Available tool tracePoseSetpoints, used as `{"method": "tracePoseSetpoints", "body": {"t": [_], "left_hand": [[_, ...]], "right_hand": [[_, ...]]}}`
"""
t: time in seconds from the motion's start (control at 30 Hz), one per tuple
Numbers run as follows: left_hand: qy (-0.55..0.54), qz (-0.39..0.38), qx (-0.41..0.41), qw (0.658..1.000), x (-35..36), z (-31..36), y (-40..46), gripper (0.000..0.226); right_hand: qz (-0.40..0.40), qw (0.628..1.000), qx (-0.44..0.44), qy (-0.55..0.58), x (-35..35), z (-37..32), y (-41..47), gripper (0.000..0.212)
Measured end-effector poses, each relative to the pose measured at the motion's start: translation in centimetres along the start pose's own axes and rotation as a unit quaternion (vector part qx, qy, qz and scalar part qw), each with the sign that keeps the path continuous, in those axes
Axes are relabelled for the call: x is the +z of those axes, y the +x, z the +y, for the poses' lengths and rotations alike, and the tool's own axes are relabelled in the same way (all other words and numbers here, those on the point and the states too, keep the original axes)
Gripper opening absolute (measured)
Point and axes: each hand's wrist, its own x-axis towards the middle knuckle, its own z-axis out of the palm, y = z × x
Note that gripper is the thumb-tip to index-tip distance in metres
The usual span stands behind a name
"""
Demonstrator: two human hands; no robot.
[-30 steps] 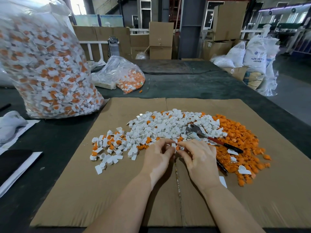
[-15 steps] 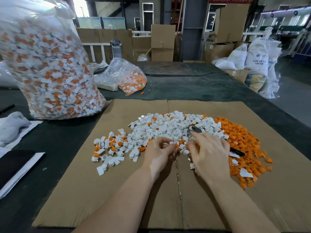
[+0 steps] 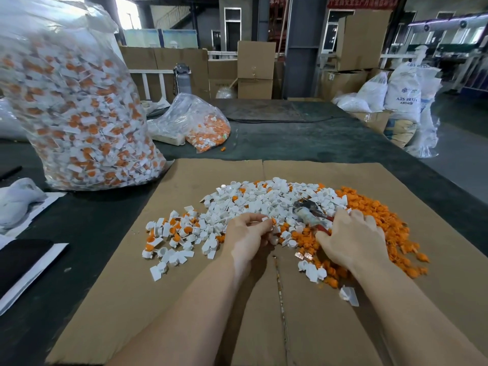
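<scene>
A heap of small white plastic caps (image 3: 264, 202) lies on a cardboard sheet (image 3: 184, 299), with an orange caps pile (image 3: 380, 223) on its right. To the left lie several assembled white-and-orange pieces (image 3: 174, 233). My left hand (image 3: 245, 236) pinches a small white-and-orange piece (image 3: 268, 220) at the heap's near edge. My right hand (image 3: 351, 239) covers the red handles of the pliers (image 3: 306, 210), thumb on the near side and fingers curled over the far side. The pliers' metal head points left on the white caps.
A large clear bag (image 3: 76, 114) full of white-and-orange pieces stands at the back left. A smaller bag (image 3: 195, 122) lies behind the cardboard. White cloth (image 3: 18, 199) and a black pad (image 3: 21, 257) are at the left. Cardboard boxes (image 3: 254, 70) and white sacks (image 3: 404, 88) stand behind.
My right hand left the piece held between both hands and moved right onto the pliers' handles. My left hand kept the small piece and stayed in place.
</scene>
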Motion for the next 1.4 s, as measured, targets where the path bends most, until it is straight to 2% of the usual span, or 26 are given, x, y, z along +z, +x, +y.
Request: {"method": "tracePoseSetpoints", "body": {"t": [0.07,0.13,0.23,0.3,0.43,0.63,0.8,1.2,1.33,1.4], "left_hand": [[-0.009,0.005,0.0,1.0,-0.1,0.4,0.3,0.007],[-0.019,0.006,0.001,1.0,-0.2,0.8,0.5,0.006],[-0.016,0.02,0.003,1.0,-0.4,1.3,0.8,0.002],[-0.017,0.035,0.004,0.999,-0.6,1.5,1.0,0.003],[-0.015,0.044,0.003,0.999,-0.9,1.7,1.0,0.004],[-0.013,0.071,-0.01,0.997,-1.1,1.6,1.2,0.008],[-0.033,0.082,-0.015,0.996,-1.0,1.5,1.2,0.005],[-0.069,0.079,-0.017,0.994,-0.2,1.3,0.1,0.015],[-0.08,0.079,-0.004,0.994,-0.2,1.1,-0.4,0.008],[-0.055,0.078,0.017,0.995,-0.5,0.7,-0.6,0.005]], "right_hand": [[-0.014,0.998,-0.026,0.056,-0.9,-0.5,-0.3,0.039],[-0.068,0.986,-0.055,0.139,-1.7,-1.1,-0.5,0.037],[-0.169,0.949,-0.085,0.253,-2.4,-1.7,-1.0,0.041],[-0.227,0.919,-0.089,0.309,-2.8,-1.9,-1.5,0.033],[-0.297,0.884,-0.079,0.352,-3.2,-2.2,-1.7,0.02],[-0.352,0.859,-0.079,0.362,-3.4,-2.4,-1.8,0.02],[-0.332,0.877,-0.1,0.334,-3.4,-2.7,-1.9,0.019],[-0.222,0.93,-0.151,0.251,-2.6,-3.1,-2.7,0.021],[-0.195,0.922,-0.123,0.311,-1.9,-2.3,-2.8,0.029],[-0.149,0.934,-0.099,0.308,-1.2,-1.5,-2.5,0.031]]}}
